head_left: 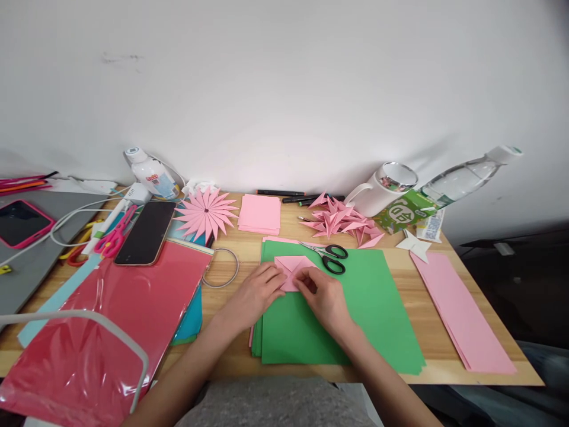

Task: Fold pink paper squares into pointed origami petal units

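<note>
Folded pink paper (293, 264) on the green sheets (377, 314), directly between both hands. Longer axis seems to run left–right; right end partly hidden. Left hand (263, 289) at its left edge, fingers bent and close together; cannot tell whether pinching or only pressing. Right hand (323, 292) curled, thumb and forefinger nearly closed on the right, near side. Neither hand nearer: both touch. Scissors (320, 254) just beyond the right hand, on the green.
</note>
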`<state>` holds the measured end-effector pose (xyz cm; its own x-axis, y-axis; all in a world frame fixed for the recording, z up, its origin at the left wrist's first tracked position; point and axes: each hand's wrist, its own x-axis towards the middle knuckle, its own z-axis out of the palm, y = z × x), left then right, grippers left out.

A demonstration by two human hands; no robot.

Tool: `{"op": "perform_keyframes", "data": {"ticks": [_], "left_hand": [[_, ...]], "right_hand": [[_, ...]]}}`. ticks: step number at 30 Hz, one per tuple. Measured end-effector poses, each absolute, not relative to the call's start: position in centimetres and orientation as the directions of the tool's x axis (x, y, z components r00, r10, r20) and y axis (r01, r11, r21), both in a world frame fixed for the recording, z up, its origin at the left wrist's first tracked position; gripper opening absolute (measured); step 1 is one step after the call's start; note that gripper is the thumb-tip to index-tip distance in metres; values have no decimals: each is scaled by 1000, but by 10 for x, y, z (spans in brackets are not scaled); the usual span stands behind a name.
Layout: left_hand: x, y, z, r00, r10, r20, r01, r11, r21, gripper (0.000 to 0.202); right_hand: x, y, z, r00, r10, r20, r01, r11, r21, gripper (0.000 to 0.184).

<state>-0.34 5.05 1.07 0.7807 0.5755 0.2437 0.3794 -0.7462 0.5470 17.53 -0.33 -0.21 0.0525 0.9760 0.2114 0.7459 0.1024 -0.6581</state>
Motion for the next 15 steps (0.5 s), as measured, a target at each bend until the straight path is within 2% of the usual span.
{"op": "perform_keyframes", "data": {"ticks": [5, 11, 15], "left_hand": [[-2, 51, 12, 763, 606, 225, 385, -706, 594, 23], [2, 50, 14, 751, 634, 184, 422, -676, 604, 18], [2, 51, 12, 756, 617, 219, 404, -703, 585, 20]], "right_hand": [[176, -1, -2, 68, 979, 194, 731, 83, -677, 9], [176, 0, -4, 102, 981, 166, 706, 46, -706, 9], [175, 1, -6, 123, 982, 142, 677, 22, -735, 8]]}}
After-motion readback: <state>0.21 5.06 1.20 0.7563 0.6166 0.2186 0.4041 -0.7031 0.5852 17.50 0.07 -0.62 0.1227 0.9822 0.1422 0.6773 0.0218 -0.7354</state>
